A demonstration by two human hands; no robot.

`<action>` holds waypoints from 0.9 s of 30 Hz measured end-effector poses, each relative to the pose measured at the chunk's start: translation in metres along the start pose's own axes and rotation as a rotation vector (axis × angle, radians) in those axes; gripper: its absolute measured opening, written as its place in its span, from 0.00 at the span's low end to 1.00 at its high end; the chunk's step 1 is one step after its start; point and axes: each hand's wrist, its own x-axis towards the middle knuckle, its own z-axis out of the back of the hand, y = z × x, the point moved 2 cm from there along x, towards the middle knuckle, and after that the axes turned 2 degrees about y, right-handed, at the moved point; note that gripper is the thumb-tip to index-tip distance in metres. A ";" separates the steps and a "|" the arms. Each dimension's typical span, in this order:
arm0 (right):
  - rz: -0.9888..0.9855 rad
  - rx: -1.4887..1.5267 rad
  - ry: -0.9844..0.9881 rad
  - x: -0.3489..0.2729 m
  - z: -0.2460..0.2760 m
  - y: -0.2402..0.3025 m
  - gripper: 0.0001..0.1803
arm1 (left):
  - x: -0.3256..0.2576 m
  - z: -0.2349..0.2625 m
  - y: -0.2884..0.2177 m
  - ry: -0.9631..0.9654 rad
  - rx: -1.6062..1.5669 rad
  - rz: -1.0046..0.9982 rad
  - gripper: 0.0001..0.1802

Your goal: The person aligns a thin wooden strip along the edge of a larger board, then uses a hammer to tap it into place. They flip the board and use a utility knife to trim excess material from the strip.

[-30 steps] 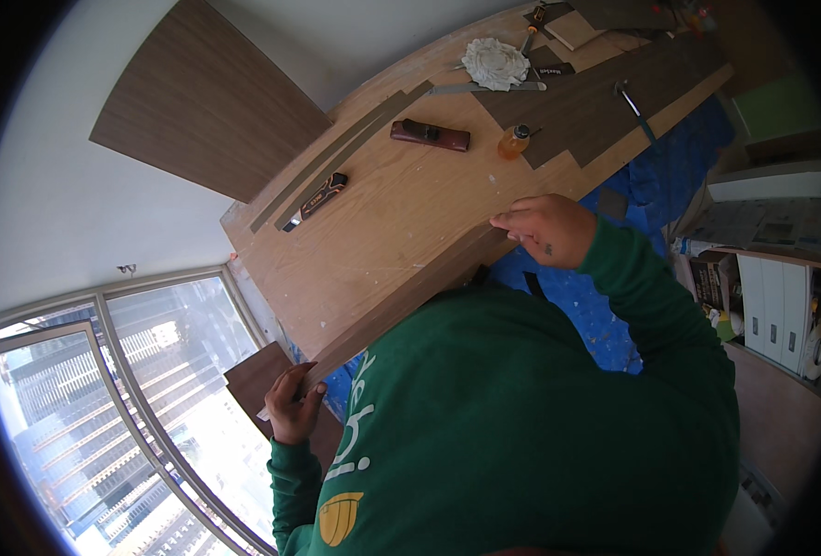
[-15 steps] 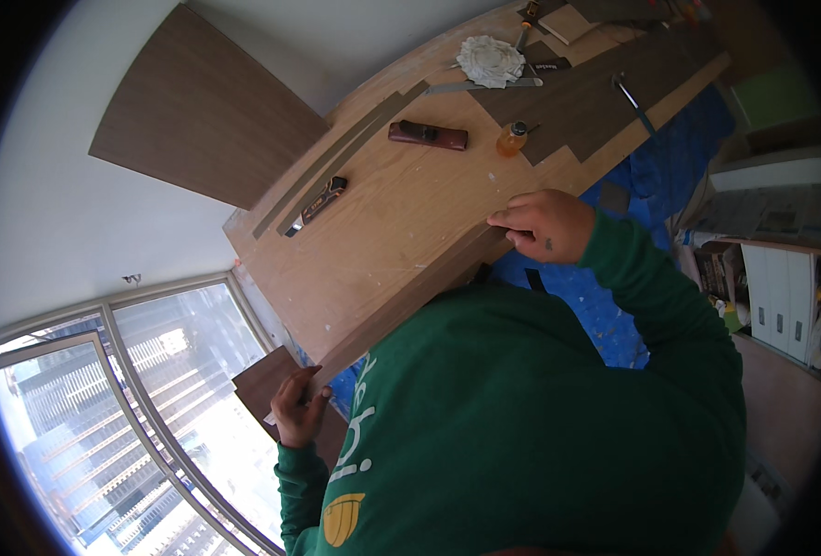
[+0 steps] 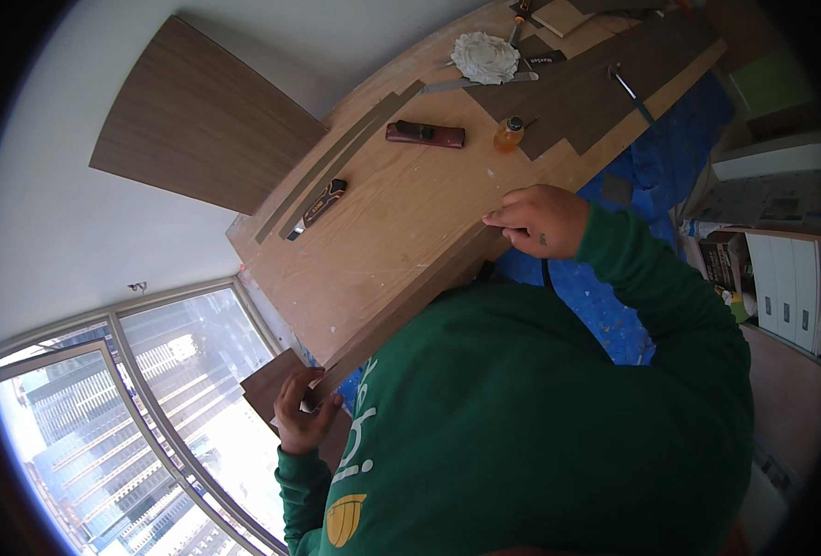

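Observation:
A long brown wood-grain strip (image 3: 410, 298) runs along the near edge of the pale wooden board (image 3: 382, 222), close against my green sweatshirt. My right hand (image 3: 545, 222) is closed in a pinch at the strip's far right end, thumb and fingertips pressed together. At the other end, by the board's left corner, my left hand (image 3: 301, 412) curls its fingers and thumb round the strip's end. What lies under the left fingers is partly hidden. On the board lie a utility knife (image 3: 318, 209) and a small dark-red hand plane (image 3: 425, 134).
A bottle of amber liquid (image 3: 509, 134), a crumpled white cloth (image 3: 485, 58) and a hammer (image 3: 631, 95) lie farther back. Thin brown strips (image 3: 336, 157) rest along the wall side. A brown panel (image 3: 206, 120) leans on the wall. Blue sheeting (image 3: 605, 315) hangs below the board; a window (image 3: 188, 343) stands left.
The view has shifted slightly. My left fingers have spread a little at the strip's end; my right hand keeps its pinch in nearly the same place.

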 end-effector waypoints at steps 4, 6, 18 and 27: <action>0.004 0.000 -0.001 0.000 -0.001 -0.001 0.19 | 0.020 0.012 -0.030 0.014 0.072 -0.129 0.28; 0.009 -0.003 -0.005 0.000 -0.002 -0.002 0.19 | 0.039 0.014 -0.052 0.001 0.094 -0.197 0.28; -0.011 -0.085 -0.067 -0.003 -0.003 0.002 0.16 | 0.194 -0.123 -0.193 0.247 0.366 -0.601 0.20; -0.012 -0.057 -0.052 -0.002 -0.008 -0.002 0.16 | 0.197 -0.147 -0.176 0.174 0.335 -0.540 0.13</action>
